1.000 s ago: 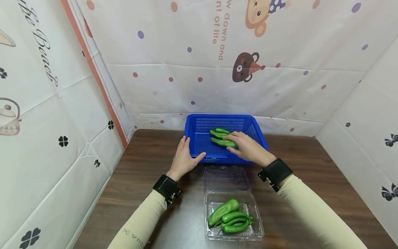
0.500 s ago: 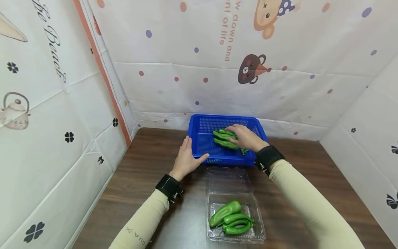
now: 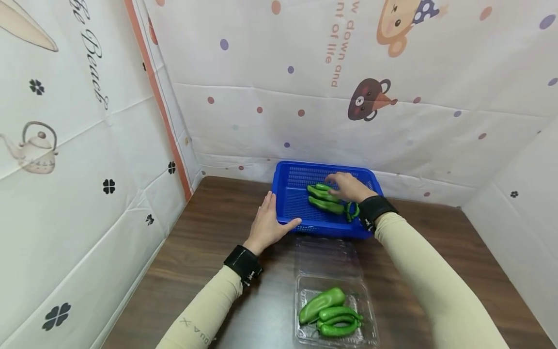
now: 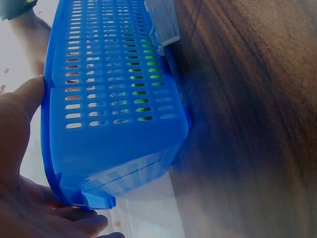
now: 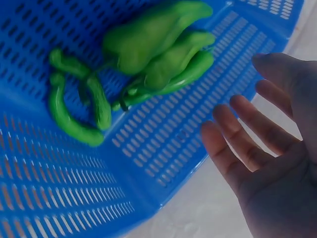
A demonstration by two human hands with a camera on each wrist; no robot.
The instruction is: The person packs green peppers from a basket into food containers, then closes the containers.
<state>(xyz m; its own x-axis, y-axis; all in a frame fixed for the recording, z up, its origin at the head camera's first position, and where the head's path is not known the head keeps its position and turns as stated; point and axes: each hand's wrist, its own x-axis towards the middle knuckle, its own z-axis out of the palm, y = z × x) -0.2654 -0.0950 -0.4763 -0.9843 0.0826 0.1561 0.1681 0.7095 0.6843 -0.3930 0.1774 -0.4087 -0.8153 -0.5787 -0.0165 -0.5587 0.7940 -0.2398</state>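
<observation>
A blue slotted basket (image 3: 305, 166) (image 4: 114, 99) (image 5: 173, 144) stands at the back of the wooden table (image 3: 209, 232). Several green peppers (image 3: 324, 198) (image 5: 158, 49) lie inside it, with thin curled ones (image 5: 74, 114) beside them. My right hand (image 3: 348, 186) (image 5: 257, 148) hovers over the basket's far side with straight fingers, holding nothing. My left hand (image 3: 272, 225) (image 4: 20, 148) braces the basket's near left corner, fingers along the left wall and thumb against the front wall.
A clear plastic clamshell (image 3: 324, 254) lies open on the table in front of the basket, with several green peppers (image 3: 329, 310) in its near half. Patterned white sheets (image 3: 87, 145) wall the table in at the left, back and right.
My right hand has slid off the peppers in the basket and moved toward the basket's back. The left hand stays at the corner. The head view has shifted.
</observation>
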